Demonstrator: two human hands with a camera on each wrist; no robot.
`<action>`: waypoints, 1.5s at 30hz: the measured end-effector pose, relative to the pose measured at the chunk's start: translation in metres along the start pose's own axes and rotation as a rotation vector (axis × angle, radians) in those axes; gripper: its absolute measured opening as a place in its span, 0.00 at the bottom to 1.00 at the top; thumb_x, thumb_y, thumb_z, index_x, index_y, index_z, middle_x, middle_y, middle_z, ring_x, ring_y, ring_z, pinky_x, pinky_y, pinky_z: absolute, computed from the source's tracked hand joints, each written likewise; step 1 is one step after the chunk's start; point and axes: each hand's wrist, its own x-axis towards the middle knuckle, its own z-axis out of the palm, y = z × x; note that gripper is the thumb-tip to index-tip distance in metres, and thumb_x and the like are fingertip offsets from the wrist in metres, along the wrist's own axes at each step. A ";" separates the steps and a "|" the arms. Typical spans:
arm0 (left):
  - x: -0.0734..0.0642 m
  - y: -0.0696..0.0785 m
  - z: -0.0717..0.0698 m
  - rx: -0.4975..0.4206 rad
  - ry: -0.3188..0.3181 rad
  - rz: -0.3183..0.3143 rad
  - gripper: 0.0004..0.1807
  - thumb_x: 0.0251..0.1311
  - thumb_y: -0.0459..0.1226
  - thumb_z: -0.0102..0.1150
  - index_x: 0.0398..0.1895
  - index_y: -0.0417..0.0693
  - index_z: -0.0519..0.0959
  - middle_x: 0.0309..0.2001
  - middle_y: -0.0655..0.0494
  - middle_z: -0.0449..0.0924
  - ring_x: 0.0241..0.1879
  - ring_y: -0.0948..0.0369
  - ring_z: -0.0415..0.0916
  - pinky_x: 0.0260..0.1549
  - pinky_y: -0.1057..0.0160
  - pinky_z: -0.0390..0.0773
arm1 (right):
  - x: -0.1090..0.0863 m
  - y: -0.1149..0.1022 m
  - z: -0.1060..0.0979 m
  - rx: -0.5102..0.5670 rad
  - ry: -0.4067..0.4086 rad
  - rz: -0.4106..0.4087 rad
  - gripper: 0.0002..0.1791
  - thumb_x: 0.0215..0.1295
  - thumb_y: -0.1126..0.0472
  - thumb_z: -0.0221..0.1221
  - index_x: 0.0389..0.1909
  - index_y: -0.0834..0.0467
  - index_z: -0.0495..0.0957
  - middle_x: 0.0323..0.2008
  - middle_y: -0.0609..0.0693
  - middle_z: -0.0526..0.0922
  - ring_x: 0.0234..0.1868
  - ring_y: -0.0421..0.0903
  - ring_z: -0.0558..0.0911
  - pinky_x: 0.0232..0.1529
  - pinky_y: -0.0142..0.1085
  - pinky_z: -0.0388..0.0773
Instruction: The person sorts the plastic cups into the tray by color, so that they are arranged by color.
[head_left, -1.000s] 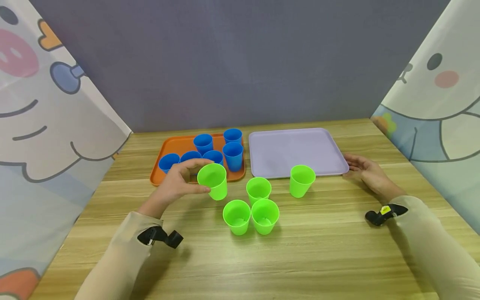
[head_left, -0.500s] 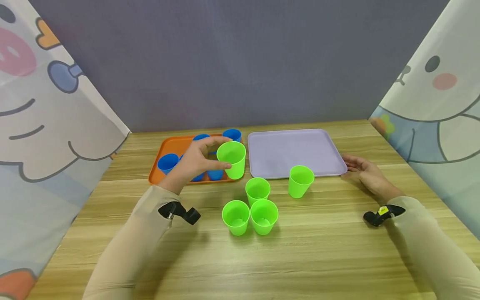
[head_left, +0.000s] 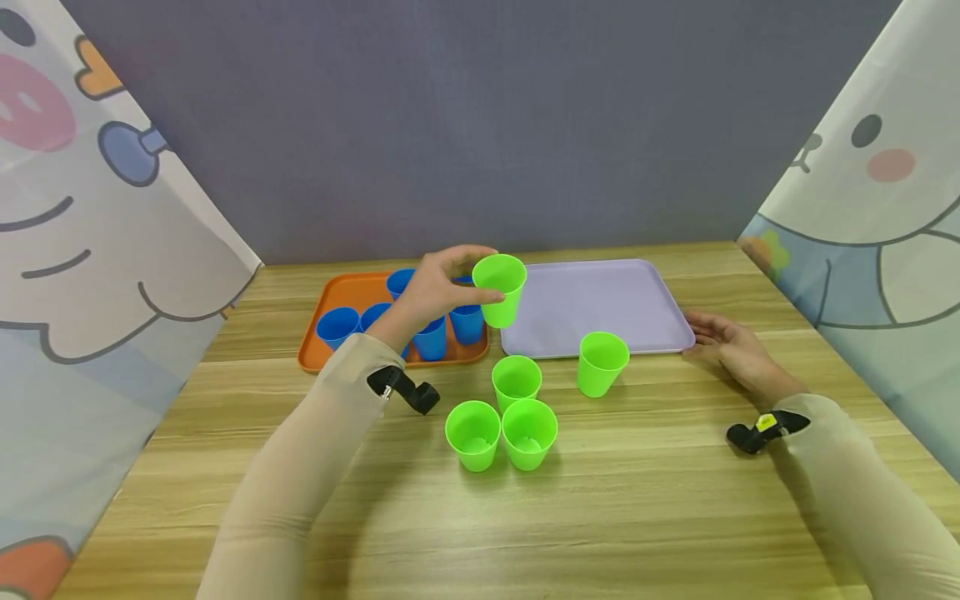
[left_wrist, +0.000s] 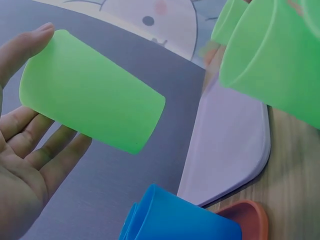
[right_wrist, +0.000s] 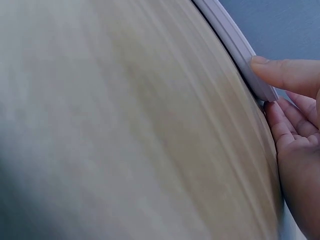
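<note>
My left hand (head_left: 438, 287) grips a bright green cup (head_left: 501, 292) by its side, thumb on one side and fingers on the other. The cup is upright and raised, overlapping the left edge of the lavender tray (head_left: 592, 304) in the head view. In the left wrist view the fingers wrap the held cup (left_wrist: 95, 95) near its rim. At the tray's near right corner, my right hand (head_left: 731, 346) pinches the edge, its thumb on the rim (right_wrist: 245, 60) and fingertips tucked at the corner. No cup stands on the lavender tray.
An orange tray (head_left: 352, 292) at the back left carries several blue cups (head_left: 337, 327), partly hidden by the left arm. Several green cups stand on the wooden table: three grouped in the middle (head_left: 529, 437) and one (head_left: 602, 364) just before the lavender tray. A grey wall rises behind.
My left hand has carried the green cup right and away from me, across the orange tray to the lavender tray's left edge. The right hand has stayed at the tray corner.
</note>
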 end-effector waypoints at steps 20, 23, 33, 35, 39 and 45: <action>0.058 -0.004 0.031 0.024 0.081 -0.059 0.33 0.49 0.44 0.78 0.60 0.48 0.78 0.52 0.58 0.82 0.49 0.60 0.79 0.48 0.60 0.80 | -0.004 0.000 -0.001 0.059 0.007 -0.014 0.38 0.56 0.81 0.63 0.68 0.76 0.58 0.48 0.37 0.81 0.47 0.31 0.81 0.46 0.22 0.77; 0.065 -0.008 0.036 0.086 0.098 -0.084 0.36 0.49 0.46 0.78 0.62 0.48 0.77 0.54 0.57 0.81 0.50 0.60 0.78 0.47 0.60 0.80 | -0.005 0.000 -0.001 0.066 0.004 -0.016 0.38 0.57 0.81 0.63 0.68 0.76 0.58 0.48 0.37 0.81 0.47 0.31 0.81 0.46 0.22 0.77; 0.077 -0.020 0.047 0.146 0.086 -0.124 0.36 0.50 0.46 0.78 0.63 0.47 0.77 0.54 0.53 0.80 0.52 0.57 0.75 0.48 0.59 0.79 | -0.005 0.002 -0.001 0.060 0.005 -0.022 0.38 0.58 0.80 0.63 0.69 0.75 0.59 0.49 0.38 0.81 0.48 0.32 0.81 0.47 0.22 0.77; 0.078 -0.023 0.048 0.141 0.076 -0.130 0.36 0.50 0.45 0.78 0.63 0.46 0.76 0.54 0.53 0.80 0.52 0.57 0.76 0.48 0.59 0.80 | -0.004 0.002 0.000 0.073 0.002 -0.026 0.37 0.58 0.80 0.62 0.69 0.75 0.59 0.49 0.39 0.81 0.48 0.32 0.80 0.47 0.23 0.77; 0.080 -0.027 0.051 0.155 0.049 -0.147 0.36 0.49 0.44 0.78 0.62 0.44 0.76 0.53 0.53 0.80 0.51 0.57 0.76 0.50 0.58 0.79 | -0.005 0.003 0.000 0.076 -0.002 -0.026 0.38 0.58 0.80 0.62 0.69 0.76 0.58 0.49 0.39 0.81 0.48 0.32 0.80 0.47 0.22 0.77; 0.080 -0.035 0.056 0.244 -0.022 -0.166 0.36 0.49 0.47 0.77 0.62 0.46 0.76 0.57 0.53 0.78 0.55 0.54 0.74 0.51 0.57 0.78 | -0.004 0.002 0.001 0.033 0.004 -0.022 0.38 0.58 0.79 0.63 0.69 0.75 0.59 0.49 0.37 0.81 0.48 0.32 0.80 0.47 0.22 0.77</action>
